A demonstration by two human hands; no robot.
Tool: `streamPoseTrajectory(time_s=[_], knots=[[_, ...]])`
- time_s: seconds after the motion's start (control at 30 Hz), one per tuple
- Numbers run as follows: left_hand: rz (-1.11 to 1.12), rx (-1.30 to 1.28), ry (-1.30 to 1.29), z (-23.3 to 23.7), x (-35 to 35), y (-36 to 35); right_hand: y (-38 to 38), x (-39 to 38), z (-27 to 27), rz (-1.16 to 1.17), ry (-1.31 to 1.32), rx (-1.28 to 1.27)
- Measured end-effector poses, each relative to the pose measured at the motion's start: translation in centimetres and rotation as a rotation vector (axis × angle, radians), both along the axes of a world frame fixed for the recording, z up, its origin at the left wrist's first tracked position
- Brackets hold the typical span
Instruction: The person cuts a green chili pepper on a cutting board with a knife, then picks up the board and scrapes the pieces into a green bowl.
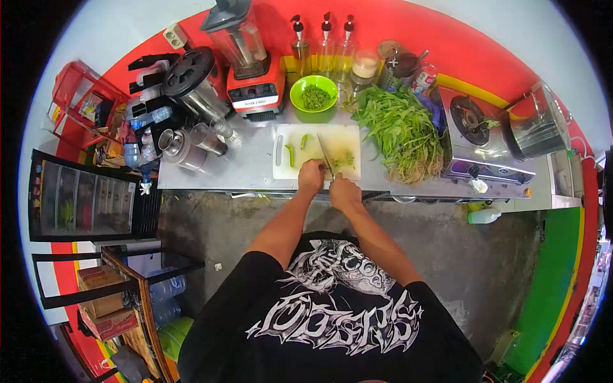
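My right hand [345,191] is wrapped around the handle of a knife [325,152], its blade pointing away from me over a white cutting board [278,171]. Close beside the blade, my left hand [311,176] rests at the board's front edge with its fingers curled together; whatever they pinch is hidden. Two long green pieces, perhaps chillies, lie on the board's left half: one green piece [290,155] near the handle slot, another green piece [304,141] farther back. Finely chopped green bits [345,159] are scattered right of the knife.
Behind the board stands a lime-green bowl [314,113] of chopped greens. A leafy bunch with roots [402,131] lies to the right, before a gas stove [470,124] with a pot [536,124]. A red blender [255,89] and pump bottles [324,51] line the wall.
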State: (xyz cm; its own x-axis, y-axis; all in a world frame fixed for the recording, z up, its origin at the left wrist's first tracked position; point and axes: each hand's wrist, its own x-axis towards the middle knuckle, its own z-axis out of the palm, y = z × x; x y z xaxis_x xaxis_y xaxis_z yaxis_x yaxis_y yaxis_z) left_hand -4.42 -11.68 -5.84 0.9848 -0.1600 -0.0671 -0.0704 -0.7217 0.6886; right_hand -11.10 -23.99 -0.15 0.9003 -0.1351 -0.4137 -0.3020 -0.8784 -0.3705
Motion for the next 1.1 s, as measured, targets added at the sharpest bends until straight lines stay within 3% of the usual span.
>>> streamPoseTrajectory(time_s=[0.2,0.33,0.4,0.53,0.67,0.77,0.87,1.1], knots=[[-0.028,-0.072,-0.133,-0.8,-0.5,0.2,1.4,-0.4,-0.8,0.000,0.040,-0.048],[-0.037,-0.056,-0.057,-0.7,-0.3,0.5,1.6,0.9,-1.6,-0.060,0.035,0.018],[-0.032,-0.081,-0.208,-0.5,-0.4,0.5,1.5,1.6,-1.5,0.017,0.053,-0.051],[-0.027,-0.118,-0.119,0.1,-0.4,1.0,2.0,0.7,1.4,0.062,0.140,-0.091],[-0.067,-0.134,-0.117,-0.6,-0.1,1.4,1.8,0.3,-0.9,0.006,0.132,-0.039],[-0.052,-0.111,-0.023,0.5,-0.2,1.5,1.1,1.2,-0.4,0.147,0.130,-0.079],[-0.039,-0.080,-0.031,-0.1,-0.2,1.4,1.6,1.4,1.4,0.115,0.210,-0.093],[-0.036,-0.111,-0.064,0.5,-0.7,1.3,2.2,1.0,0.3,0.001,0.175,-0.044]])
